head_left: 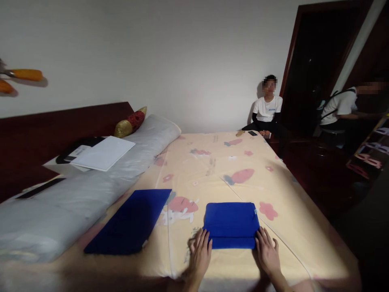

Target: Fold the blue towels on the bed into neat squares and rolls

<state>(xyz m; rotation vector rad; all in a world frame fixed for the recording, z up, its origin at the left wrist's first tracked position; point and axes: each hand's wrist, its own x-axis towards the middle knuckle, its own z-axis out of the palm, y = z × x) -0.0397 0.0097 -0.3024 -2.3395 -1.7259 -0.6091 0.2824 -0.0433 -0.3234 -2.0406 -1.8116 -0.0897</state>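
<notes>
A folded blue towel (231, 219) lies on the bed in front of me, a crease running across its near part and a small pale tag at its right edge. My left hand (201, 253) is at its near left corner, fingers closed on the edge. On the opposite side, my right hand (268, 253) grips the near right corner, its outer finger standing apart. The undersides of both hands are hidden. To the left, a second blue towel (130, 223) lies flat, with a small tag at its near edge.
A patterned sheet (209, 174) covers the bed. Along the left are a long grey pillow (91, 207), a white board (105, 153) and a red and gold cushion (130, 122). A phone (252, 133) lies at the far edge near a seated person (268, 109); another person (340, 107) sits farther right.
</notes>
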